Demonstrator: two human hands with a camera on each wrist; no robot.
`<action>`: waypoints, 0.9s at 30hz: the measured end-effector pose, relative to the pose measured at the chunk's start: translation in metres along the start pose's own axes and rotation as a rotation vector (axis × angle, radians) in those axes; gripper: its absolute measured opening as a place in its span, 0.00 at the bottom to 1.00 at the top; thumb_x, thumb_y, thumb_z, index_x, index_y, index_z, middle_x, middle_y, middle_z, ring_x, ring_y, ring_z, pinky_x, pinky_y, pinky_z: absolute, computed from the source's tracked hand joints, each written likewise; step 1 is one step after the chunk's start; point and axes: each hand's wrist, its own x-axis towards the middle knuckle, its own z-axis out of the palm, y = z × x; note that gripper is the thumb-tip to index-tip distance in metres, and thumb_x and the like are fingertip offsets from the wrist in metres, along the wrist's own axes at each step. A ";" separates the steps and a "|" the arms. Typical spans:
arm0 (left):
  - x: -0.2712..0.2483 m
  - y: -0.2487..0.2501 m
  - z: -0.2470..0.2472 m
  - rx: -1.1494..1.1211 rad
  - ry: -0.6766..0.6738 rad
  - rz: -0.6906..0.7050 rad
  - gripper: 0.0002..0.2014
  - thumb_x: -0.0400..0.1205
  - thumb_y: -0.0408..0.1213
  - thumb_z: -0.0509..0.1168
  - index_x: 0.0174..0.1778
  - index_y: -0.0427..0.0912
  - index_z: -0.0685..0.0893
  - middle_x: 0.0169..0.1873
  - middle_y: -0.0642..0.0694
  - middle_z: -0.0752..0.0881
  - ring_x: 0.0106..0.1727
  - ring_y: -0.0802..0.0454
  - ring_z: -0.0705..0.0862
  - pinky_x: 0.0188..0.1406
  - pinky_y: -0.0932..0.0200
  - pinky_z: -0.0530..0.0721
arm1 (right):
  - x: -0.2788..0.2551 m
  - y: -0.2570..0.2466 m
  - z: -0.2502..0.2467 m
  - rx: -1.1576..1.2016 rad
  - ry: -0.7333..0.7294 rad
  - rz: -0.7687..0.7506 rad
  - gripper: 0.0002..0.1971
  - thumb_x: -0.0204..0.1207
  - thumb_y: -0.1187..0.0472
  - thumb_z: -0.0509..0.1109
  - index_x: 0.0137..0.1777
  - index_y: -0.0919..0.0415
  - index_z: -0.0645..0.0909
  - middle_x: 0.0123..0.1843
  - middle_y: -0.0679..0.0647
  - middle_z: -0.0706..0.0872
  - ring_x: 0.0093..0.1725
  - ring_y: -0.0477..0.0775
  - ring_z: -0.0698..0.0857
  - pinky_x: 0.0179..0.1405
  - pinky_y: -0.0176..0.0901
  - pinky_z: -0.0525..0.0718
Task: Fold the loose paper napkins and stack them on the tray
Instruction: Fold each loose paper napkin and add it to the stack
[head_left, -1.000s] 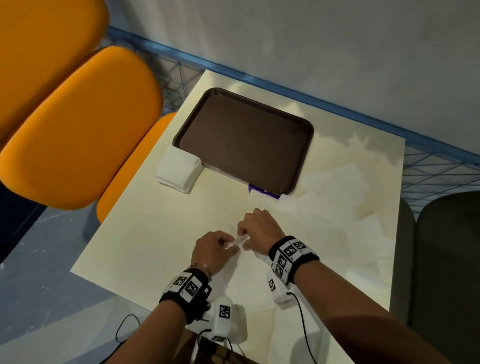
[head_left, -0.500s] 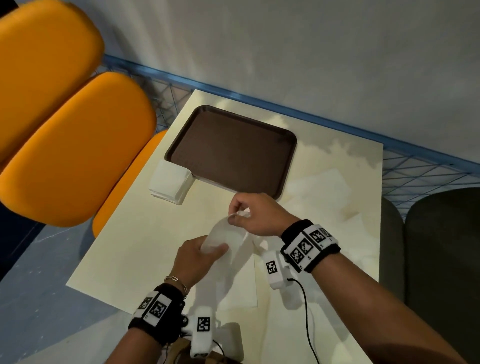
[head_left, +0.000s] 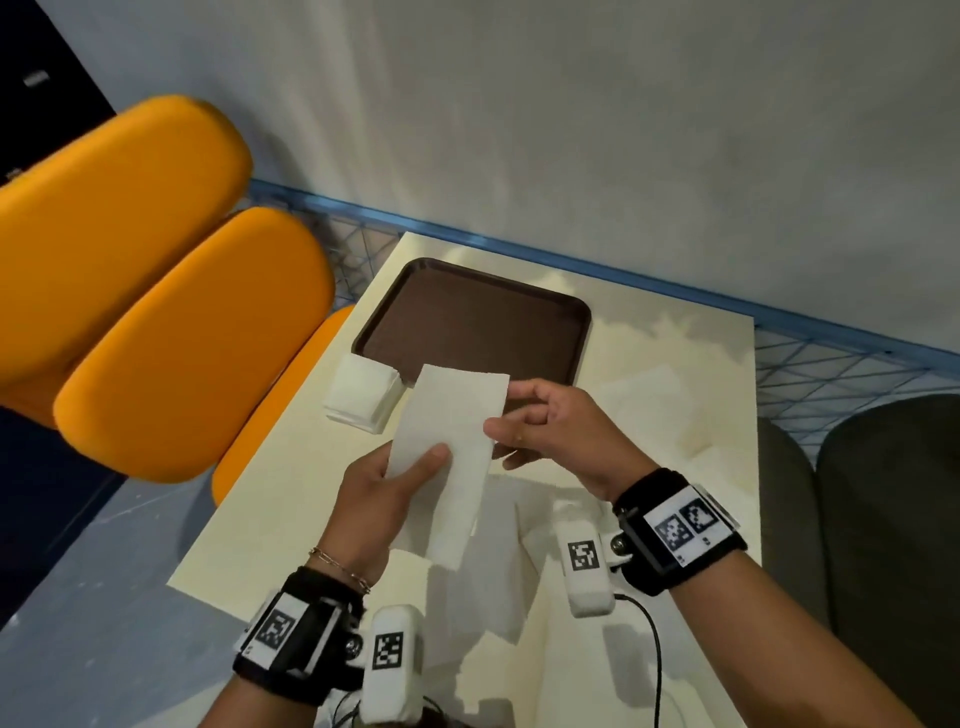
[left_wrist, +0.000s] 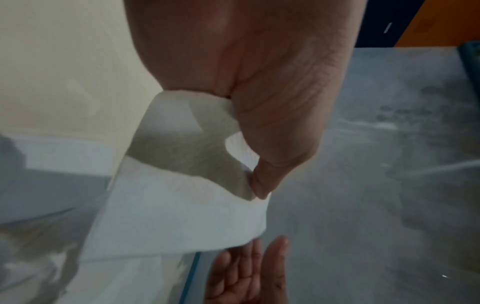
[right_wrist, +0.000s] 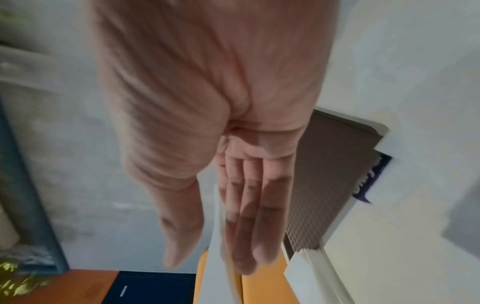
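Holding a half-folded paper napkin (head_left: 449, 452) clear of the bench (head_left: 291, 499), the left hand (head_left: 379, 512) pinches its near-left edge between thumb and curled fingers, as the left wrist view confirms. The right hand (head_left: 553, 428) meets the strip's right edge; in the right wrist view its fingers (right_wrist: 249, 216) lie straight and flat against the paper, thumb apart, so this hand steadies rather than grips. The napkin forms a long strip: its long axis runs from the near end, hanging below the left hand, up and away toward the brown tray (head_left: 472, 322), its far end overlapping the tray's near rim in the head view. Likely risks: with only one pinch holding it, the limp strip could sag or slip, so the layers shift and the next crease lands crooked; a hard tug could tear it. A stack of folded napkins (head_left: 361, 395) rests on the bench just beside the tray's near-left corner, not on it; loose napkins (head_left: 654, 410) lie to the right.
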 end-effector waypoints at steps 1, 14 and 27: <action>-0.002 0.001 0.001 -0.004 0.012 0.007 0.11 0.82 0.46 0.76 0.58 0.49 0.92 0.48 0.52 0.95 0.46 0.51 0.92 0.47 0.49 0.92 | -0.007 0.001 0.004 0.025 0.000 0.022 0.26 0.76 0.61 0.85 0.72 0.61 0.82 0.53 0.61 0.96 0.52 0.65 0.96 0.56 0.59 0.94; 0.005 0.019 -0.015 -0.011 -0.095 0.050 0.12 0.82 0.45 0.76 0.59 0.46 0.92 0.51 0.49 0.95 0.48 0.49 0.93 0.47 0.51 0.93 | -0.034 -0.015 0.024 -0.031 0.054 -0.001 0.16 0.76 0.67 0.84 0.63 0.62 0.89 0.48 0.63 0.96 0.48 0.61 0.96 0.56 0.59 0.95; 0.025 0.049 -0.058 -0.009 -0.226 0.120 0.17 0.79 0.28 0.77 0.65 0.41 0.91 0.56 0.45 0.95 0.54 0.42 0.94 0.48 0.50 0.93 | -0.024 -0.032 0.056 0.004 0.219 -0.048 0.04 0.76 0.72 0.83 0.48 0.68 0.93 0.40 0.60 0.94 0.38 0.57 0.91 0.46 0.47 0.94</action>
